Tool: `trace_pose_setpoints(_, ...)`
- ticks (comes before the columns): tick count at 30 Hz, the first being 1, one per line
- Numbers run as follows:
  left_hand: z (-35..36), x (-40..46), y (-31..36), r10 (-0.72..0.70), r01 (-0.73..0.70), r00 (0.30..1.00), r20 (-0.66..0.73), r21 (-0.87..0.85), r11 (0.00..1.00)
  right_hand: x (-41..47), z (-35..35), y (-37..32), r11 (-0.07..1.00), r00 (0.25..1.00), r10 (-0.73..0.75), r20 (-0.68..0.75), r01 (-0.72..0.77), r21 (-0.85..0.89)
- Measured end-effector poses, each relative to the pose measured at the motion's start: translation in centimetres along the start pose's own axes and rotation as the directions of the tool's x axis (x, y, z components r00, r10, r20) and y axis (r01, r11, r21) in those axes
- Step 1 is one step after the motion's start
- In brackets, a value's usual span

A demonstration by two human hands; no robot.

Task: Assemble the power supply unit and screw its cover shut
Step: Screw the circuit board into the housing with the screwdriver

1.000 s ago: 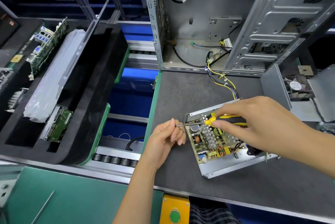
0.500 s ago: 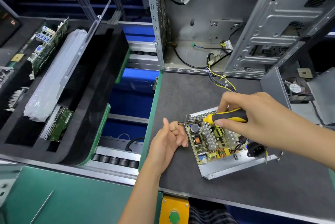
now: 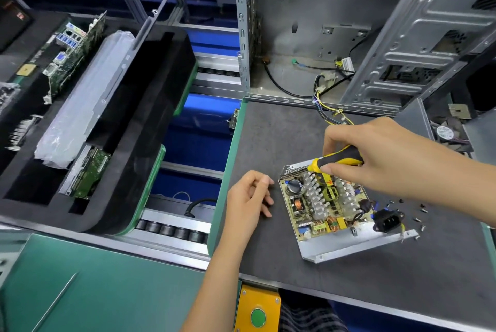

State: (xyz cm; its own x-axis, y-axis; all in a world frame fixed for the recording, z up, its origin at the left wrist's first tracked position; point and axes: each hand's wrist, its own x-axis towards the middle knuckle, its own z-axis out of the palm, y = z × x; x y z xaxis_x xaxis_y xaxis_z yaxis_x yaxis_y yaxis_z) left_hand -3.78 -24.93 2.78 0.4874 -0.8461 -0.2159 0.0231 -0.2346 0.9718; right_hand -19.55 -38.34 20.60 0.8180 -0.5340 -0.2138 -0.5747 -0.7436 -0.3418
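Note:
The open power supply unit (image 3: 346, 244) lies on the dark mat, its circuit board (image 3: 319, 204) with heat sinks and coils exposed and its black power socket (image 3: 388, 221) at the right end. My right hand (image 3: 381, 160) grips a yellow and black screwdriver (image 3: 338, 160) tilted down over the board's far left part; the shaft is mostly hidden among the heat sinks. My left hand (image 3: 248, 201) rests on the mat just left of the unit with fingers loosely curled, holding nothing I can see. Several small screws (image 3: 420, 213) lie scattered right of the socket. A grey metal cover (image 3: 412, 121) stands behind my right hand.
An open computer case (image 3: 375, 31) stands at the back with loose cables (image 3: 330, 111) running toward the unit. A black foam tray (image 3: 128, 143) with circuit boards sits to the left across a roller conveyor. A green button on a yellow box (image 3: 257, 317) is at the near edge.
The screwdriver has swung from lying level, tip toward my left hand, to pointing down into the board. My left hand has drawn away from its tip and settled on the mat.

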Motion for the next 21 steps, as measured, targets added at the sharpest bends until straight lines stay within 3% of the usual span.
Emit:
trace_pose_setpoints(6,0.3,-0.1,0.3,0.038,-0.034,0.999,-0.031,0.113,0.993,0.6,0.7,-0.2,0.997,1.0,-0.006,0.019,0.007,-0.083)
trace_pose_setpoints(10,0.4,-0.3,0.5,0.111,-0.107,0.994,-0.016,0.163,0.981,0.1,0.7,-0.1,1.0,0.999,-0.009,0.04,0.01,-0.026)
trace_pose_setpoints(15,0.4,-0.7,0.7,0.07,-0.071,0.996,0.057,0.023,0.997,-0.2,0.2,0.0,0.993,0.998,0.011,0.056,-0.017,0.114)
trace_pose_setpoints(21,0.0,-1.0,1.0,0.066,-0.07,0.997,-0.031,-0.12,0.99,0.0,0.0,0.2,0.985,0.997,0.033,0.073,-0.044,0.165)
